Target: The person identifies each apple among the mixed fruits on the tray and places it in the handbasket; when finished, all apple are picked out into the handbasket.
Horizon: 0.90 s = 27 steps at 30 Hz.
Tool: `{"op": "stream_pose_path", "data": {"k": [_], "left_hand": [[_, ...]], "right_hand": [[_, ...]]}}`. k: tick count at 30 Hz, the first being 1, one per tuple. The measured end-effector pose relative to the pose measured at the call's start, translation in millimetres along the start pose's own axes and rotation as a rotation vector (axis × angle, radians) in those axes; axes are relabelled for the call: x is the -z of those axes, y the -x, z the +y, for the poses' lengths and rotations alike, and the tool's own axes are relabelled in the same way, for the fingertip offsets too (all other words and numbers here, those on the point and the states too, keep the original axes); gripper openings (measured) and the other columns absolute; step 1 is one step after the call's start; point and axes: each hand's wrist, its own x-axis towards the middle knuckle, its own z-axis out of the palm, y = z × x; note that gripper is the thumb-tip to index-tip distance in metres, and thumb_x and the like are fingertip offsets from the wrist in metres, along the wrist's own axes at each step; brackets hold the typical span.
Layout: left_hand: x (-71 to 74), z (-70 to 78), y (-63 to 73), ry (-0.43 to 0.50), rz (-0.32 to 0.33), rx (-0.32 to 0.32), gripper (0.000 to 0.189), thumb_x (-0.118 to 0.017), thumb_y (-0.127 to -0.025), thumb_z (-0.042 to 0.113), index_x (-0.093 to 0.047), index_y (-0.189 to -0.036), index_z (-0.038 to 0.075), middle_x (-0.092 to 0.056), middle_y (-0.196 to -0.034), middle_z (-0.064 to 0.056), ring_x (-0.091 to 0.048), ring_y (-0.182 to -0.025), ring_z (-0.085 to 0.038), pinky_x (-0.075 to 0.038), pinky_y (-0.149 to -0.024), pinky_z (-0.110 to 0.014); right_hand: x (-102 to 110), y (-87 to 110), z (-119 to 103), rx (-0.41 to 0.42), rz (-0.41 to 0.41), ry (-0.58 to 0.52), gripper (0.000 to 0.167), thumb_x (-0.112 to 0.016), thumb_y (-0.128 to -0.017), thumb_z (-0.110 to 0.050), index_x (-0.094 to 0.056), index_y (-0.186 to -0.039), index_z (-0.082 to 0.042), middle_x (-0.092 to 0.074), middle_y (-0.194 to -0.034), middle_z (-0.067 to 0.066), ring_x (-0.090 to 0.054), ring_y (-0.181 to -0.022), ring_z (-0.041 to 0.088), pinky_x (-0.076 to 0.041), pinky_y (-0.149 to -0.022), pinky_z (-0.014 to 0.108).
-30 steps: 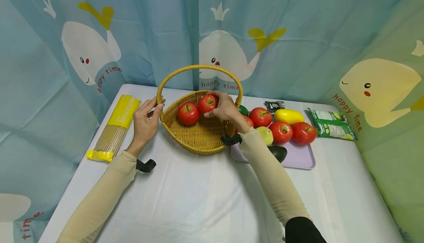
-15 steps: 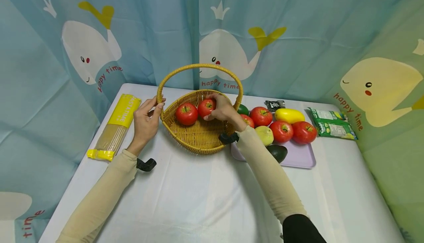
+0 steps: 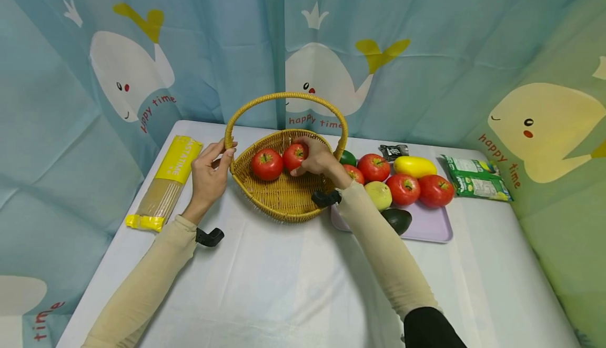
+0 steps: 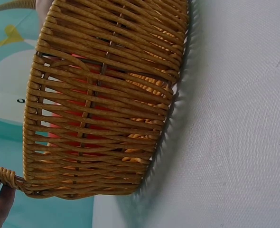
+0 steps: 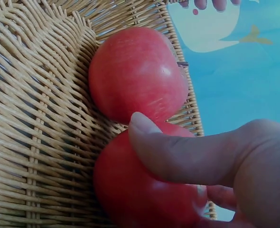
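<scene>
Hands: I have the left hand (image 3: 209, 174) pinching the handle (image 3: 286, 95) of the wicker basket (image 3: 284, 200) at its left foot, the right hand (image 3: 318, 158) gripping a red apple (image 3: 293, 157).
The red apple: inside the wicker basket, right beside a second apple (image 3: 267, 164).
Lilac tray (image 3: 428, 227): right of the wicker basket, bearing more apples (image 3: 403, 189).
Pasta pack (image 3: 165, 182): flat on the surface (image 3: 265, 285), left of my left hand.

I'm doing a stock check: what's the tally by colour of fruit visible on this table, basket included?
Red apples: 6
Yellow fruit: 1
Pale green fruit: 1
Dark green fruit: 2, one partly hidden
Total: 10 visible
</scene>
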Motion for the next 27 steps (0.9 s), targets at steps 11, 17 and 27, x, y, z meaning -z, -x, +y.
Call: {"op": "stream_pose_path", "data": {"k": [11,17,27], "left_hand": [[-1.6,0.1,0.2,0.009,0.008,-0.004,0.029,-0.067,-0.100,-0.005,-0.073,-0.129,-0.005,-0.075,-0.114,-0.025,-0.065,-0.101,0.001,-0.058,-0.089,-0.011],[-2.8,1.3,0.5,0.006,0.013,0.002,0.029,-0.068,-0.100,-0.004,-0.072,-0.129,-0.008,-0.075,-0.114,-0.026,-0.066,-0.102,-0.001,-0.058,-0.088,-0.010],[-3.8,20.4,1.3,0.006,0.012,0.005,0.028,-0.064,-0.101,-0.009,-0.069,-0.128,-0.015,-0.071,-0.113,-0.036,-0.066,-0.103,-0.003,-0.057,-0.091,-0.010]], "right_hand": [[14,22.9,1,0.136,-0.122,-0.126,0.102,-0.098,-0.075,-0.016,-0.043,-0.161,-0.014,-0.043,-0.162,0.012,-0.044,-0.146,0.033,-0.039,-0.125,0.054],[30,49.5,3,0.288,-0.167,-0.218,0.097,-0.095,-0.081,-0.017,-0.042,-0.162,-0.019,-0.033,-0.172,0.005,-0.028,-0.159,0.027,-0.024,-0.132,0.059],[64,92.3,15,0.346,-0.227,-0.389,0.079,-0.087,-0.087,-0.007,-0.050,-0.157,-0.008,-0.049,-0.163,0.010,-0.041,-0.155,0.027,-0.032,-0.131,0.046]]}}
